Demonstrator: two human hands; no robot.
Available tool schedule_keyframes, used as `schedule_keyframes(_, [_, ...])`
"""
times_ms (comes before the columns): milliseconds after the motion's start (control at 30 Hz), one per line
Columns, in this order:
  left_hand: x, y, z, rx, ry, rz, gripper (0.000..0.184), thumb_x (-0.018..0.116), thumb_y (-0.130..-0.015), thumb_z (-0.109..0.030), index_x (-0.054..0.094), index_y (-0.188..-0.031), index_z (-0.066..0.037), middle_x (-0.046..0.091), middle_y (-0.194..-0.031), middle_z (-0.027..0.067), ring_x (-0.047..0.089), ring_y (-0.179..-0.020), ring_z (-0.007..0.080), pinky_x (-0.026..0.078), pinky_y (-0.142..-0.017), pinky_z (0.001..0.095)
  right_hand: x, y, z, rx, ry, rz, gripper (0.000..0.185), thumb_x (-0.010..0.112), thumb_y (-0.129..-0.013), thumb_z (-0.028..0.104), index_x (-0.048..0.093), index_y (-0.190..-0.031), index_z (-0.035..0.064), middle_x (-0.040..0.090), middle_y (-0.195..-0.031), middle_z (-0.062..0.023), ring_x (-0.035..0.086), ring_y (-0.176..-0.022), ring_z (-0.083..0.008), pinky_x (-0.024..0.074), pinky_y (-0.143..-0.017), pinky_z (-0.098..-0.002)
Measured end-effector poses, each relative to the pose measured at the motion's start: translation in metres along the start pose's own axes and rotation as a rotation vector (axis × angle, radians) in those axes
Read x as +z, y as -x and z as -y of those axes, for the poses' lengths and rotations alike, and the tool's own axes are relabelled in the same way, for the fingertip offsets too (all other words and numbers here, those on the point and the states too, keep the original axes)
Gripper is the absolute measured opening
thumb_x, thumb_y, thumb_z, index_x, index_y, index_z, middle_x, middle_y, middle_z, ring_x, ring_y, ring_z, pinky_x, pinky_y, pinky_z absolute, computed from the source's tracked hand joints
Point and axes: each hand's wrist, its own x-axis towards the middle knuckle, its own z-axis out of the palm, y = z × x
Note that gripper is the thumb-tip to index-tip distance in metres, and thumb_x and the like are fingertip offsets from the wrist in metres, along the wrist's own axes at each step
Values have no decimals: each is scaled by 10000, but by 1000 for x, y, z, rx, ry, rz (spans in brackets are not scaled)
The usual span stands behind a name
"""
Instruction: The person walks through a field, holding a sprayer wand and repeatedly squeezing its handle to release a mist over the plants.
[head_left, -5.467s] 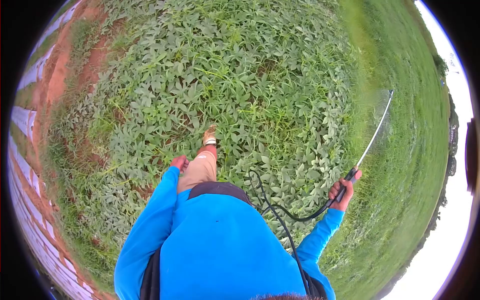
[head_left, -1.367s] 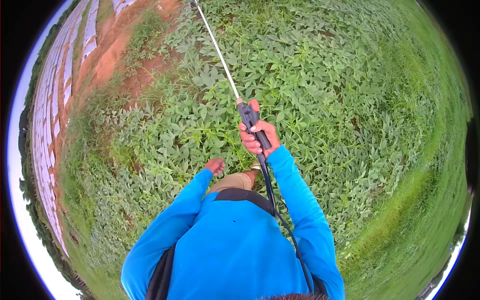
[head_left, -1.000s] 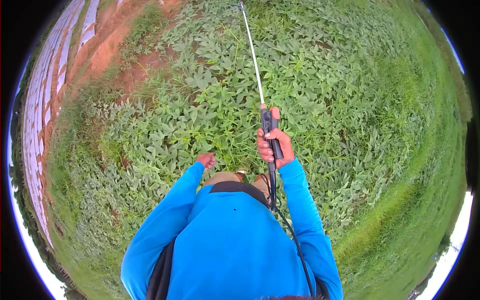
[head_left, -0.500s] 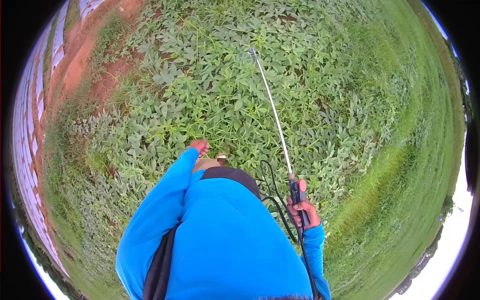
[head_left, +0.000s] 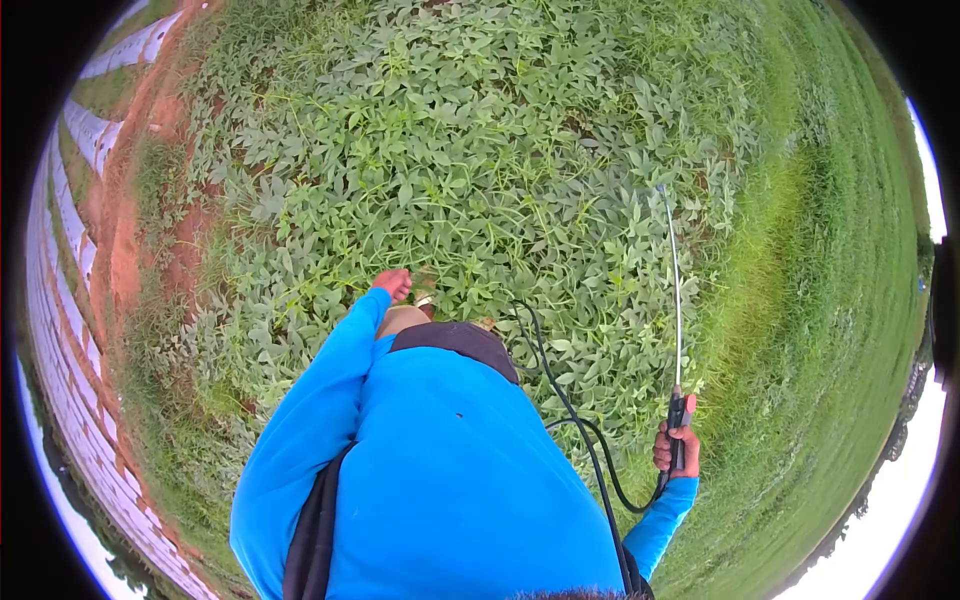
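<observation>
Spray wand (head_left: 677, 300) is reaching over plants (head_left: 450, 150), ahead-right of the blue shirt (head_left: 460, 480). Right hand (head_left: 686, 452) is gripping it, fingers wrapped round; left hand (head_left: 392, 285) is hanging loosely balled, seemingly empty. Probably mid-spraying; next move's calling for steady aim.

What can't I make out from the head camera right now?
All in the head view:
Hose: far end cut off by the bottom edge.
Left hand: palm hidden by the hand itself.
Nozzle: too small to tell whether it sprays.
Handle: partly covered by the right hand.
</observation>
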Motion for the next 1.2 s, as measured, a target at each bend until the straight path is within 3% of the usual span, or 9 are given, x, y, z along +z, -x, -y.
schedule_keyframes(133, [15, 5, -6, -24, -9, -13, 310, 496, -833, -378, 559, -769, -81, 542, -650, 28, 467, -476, 125, 341, -415, 281, -54, -7, 5, -161, 44, -315, 174, 573, -740, 291, 487, -818, 160, 402, -562, 29, 376, -404, -93, 310, -349, -239])
schedule_keyframes(200, [21, 8, -11, -27, -32, -31, 317, 492, -837, -380, 565, -764, -81, 544, -646, 29, 476, -490, 129, 352, -429, 287, -73, -17, 6, -382, 92, -525, 209, 584, -751, 344, 477, -801, 171, 404, -570, 33, 374, -411, -84, 308, -355, -225])
schedule_keyframes(267, [26, 13, -13, -32, -50, -52, 323, 488, -840, -382, 570, -759, -80, 546, -642, 30, 485, -505, 133, 362, -444, 293, -93, -27, 11, -402, 63, -498, 244, 586, -761, 377, 477, -794, 161, 403, -571, 34, 376, -417, -84, 304, -356, -217])
schedule_keyframes(333, [27, 5, -8, 36, -64, -126, 329, 485, -839, -374, 597, -769, -72, 574, -668, 34, 504, -552, 139, 385, -491, 305, -99, -33, 16, -561, -84, -382, 251, 589, -764, 373, 477, -779, 149, 402, -571, 30, 380, -419, -86, 304, -356, -217])
schedule_keyframes(533, [11, -18, 5, 306, -23, -174, 328, 492, -821, -365, 629, -819, -67, 621, -757, 28, 539, -631, 164, 427, -558, 333, -61, -52, 45, -436, -286, -20, 200, 546, -764, 251, 502, -834, 69, 432, -596, -19, 417, -430, -135, 353, -343, -267])
schedule_keyframes(633, [11, -3, -23, 34, -55, -157, 325, 484, -819, -380, 630, -818, -90, 619, -769, 22, 535, -624, 167, 424, -553, 336, -20, -78, 61, -289, -336, 271, 234, 542, -759, 234, 473, -905, 64, 398, -615, -40, 397, -422, -164, 341, -336, -296])
schedule_keyframes(867, [10, -27, -41, -87, 37, -23, 342, 470, -836, -410, 595, -820, -92, 584, -726, 22, 501, -589, 157, 411, -523, 337, 175, -171, 137, 95, -106, 599, 235, 511, -741, 203, 442, -908, 53, 410, -633, -50, 410, -434, -152, 366, -345, -292])
schedule_keyframes(1100, [-21, -58, -89, -36, 184, -27, 254, 488, -826, -309, 560, -782, -70, 562, -683, 41, 489, -502, 138, 394, -455, 287, 482, -272, 201, 316, 304, 935, 201, 514, -749, 193, 460, -899, 70, 415, -629, -16, 401, -435, -110, 340, -344, -253])
schedule_keyframes(1200, [-52, -65, -103, -66, 272, -36, 294, 506, -859, -358, 584, -805, -80, 556, -685, 19, 490, -521, 116, 367, -444, 262, 607, -306, 200, 391, 381, 1112, 195, 521, -750, 205, 474, -883, 70, 436, -631, -16, 402, -436, -106, 340, -349, -251])
